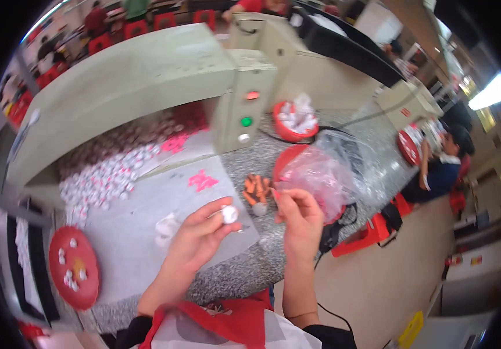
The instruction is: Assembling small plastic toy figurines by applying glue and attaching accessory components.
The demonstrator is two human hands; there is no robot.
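My left hand [199,231] is closed around a small white rounded piece [231,214], held up over the edge of the white sheet [140,244]. To its right, my right hand [300,220] is raised with thumb and forefinger pinched together. A tiny reddish bit seems to show at those fingertips, too small to name. Behind the hands, several orange-and-black pieces [256,187] lie on the speckled grey counter. A cluster of small pink pieces [203,181] rests on the sheet, and many small white rounded pieces [102,181] spread out at the left.
A beige machine [140,64] with a low opening arches over the far-left pieces; its post carries lit red and green buttons. A red plate [75,291] stands at near left. Clear plastic bags [320,174] and a red bowl [294,137] sit right. A person [443,166] works at far right.
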